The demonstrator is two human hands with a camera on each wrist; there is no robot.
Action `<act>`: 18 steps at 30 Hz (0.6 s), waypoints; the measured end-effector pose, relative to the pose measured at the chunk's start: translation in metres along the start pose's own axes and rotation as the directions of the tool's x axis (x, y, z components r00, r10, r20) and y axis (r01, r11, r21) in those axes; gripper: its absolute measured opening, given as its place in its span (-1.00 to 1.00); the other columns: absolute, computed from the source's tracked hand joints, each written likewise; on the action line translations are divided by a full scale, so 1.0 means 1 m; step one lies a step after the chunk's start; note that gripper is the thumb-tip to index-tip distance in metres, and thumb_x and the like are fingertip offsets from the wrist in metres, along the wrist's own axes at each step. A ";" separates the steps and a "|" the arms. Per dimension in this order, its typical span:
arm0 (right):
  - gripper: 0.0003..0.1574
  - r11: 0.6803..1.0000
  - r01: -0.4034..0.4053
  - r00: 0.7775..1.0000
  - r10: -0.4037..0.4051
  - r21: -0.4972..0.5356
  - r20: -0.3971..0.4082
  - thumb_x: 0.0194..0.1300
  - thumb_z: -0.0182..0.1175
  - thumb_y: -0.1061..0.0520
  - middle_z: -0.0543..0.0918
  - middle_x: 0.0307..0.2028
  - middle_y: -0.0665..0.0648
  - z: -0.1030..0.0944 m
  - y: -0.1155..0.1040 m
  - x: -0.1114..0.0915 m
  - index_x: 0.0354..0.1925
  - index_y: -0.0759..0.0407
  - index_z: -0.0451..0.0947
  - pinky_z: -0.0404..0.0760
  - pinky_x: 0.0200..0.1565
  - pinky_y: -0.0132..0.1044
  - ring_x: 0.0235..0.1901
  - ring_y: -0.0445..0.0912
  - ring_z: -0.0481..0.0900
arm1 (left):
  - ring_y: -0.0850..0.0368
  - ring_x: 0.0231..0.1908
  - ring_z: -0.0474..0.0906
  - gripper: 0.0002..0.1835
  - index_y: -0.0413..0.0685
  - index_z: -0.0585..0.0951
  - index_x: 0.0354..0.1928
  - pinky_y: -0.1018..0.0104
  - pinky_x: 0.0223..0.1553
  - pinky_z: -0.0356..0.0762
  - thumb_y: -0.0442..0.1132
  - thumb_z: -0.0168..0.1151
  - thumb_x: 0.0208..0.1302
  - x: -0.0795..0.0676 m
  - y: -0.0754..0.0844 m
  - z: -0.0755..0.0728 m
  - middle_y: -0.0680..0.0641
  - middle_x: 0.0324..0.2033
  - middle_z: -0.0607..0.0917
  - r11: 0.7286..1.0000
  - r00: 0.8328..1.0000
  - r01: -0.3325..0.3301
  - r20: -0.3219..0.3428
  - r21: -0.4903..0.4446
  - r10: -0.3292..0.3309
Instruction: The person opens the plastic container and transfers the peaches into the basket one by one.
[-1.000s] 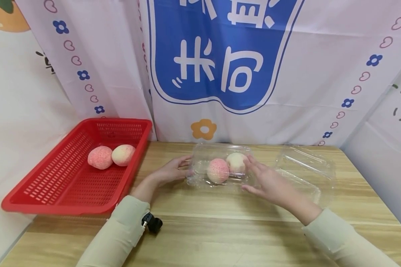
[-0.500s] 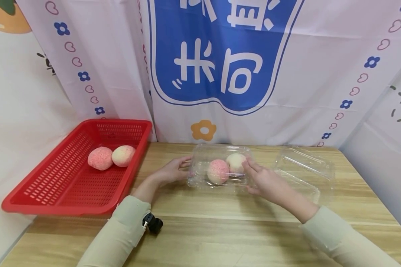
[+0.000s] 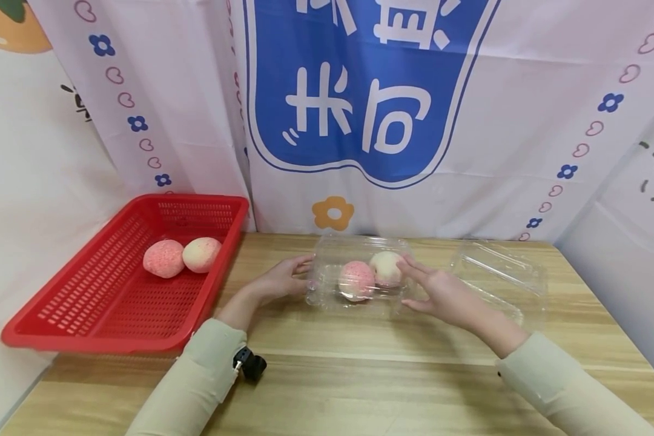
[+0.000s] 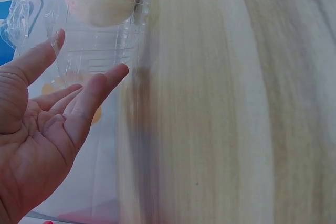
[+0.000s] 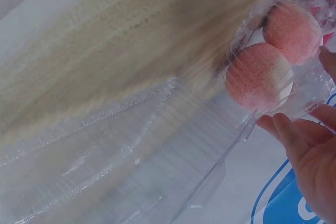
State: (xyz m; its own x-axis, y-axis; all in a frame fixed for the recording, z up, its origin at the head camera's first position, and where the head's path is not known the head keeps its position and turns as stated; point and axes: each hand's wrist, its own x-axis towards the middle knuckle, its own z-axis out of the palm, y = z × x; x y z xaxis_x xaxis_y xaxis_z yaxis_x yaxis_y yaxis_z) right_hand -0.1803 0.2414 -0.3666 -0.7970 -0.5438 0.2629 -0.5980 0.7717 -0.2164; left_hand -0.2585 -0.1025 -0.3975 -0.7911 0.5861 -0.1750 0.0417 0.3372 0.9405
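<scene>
A clear plastic clamshell box sits lengthwise on the table with two pink-and-cream balls, peach-like, inside. The pinker one is at its middle; the paler one is toward the right end. My left hand stays at the box's left end, its thumb and fingers spread around that end. At the opposite end, my right hand has its fingertips against the plastic beside the paler ball, thumb apart below. In the right wrist view, the fingers lie extended along the box's edge.
Another clear plastic box stands to the right, behind my right forearm. At the left, a red perforated basket holds a pink ball and a cream ball. A printed cloth hangs along the table's back edge.
My right hand's thumb and fingers drew closer together on the box's right end, then spread again. The left hand, the box and its balls stay almost in place.
</scene>
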 end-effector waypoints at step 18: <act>-0.09 0.993 -0.042 0.998 0.037 0.108 0.050 0.12 0.47 0.00 0.38 0.37 0.40 -0.012 0.009 0.001 0.34 0.32 0.39 0.52 0.22 0.16 0.07 0.25 0.64 | -0.29 0.36 0.35 -0.22 -0.24 0.07 0.52 -0.02 0.26 0.50 -0.31 0.22 0.37 0.001 0.004 0.000 -0.37 0.45 0.25 0.997 0.998 0.057 0.002 -0.045 -0.057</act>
State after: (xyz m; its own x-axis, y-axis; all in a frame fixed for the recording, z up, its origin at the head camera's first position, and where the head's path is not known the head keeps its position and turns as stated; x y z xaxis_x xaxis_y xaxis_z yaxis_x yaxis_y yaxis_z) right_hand -0.1857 0.2519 -0.3566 -0.8218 -0.5306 0.2077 -0.5696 0.7537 -0.3279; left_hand -0.2592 -0.0999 -0.3943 -0.7911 0.5672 -0.2288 -0.0310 0.3364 0.9412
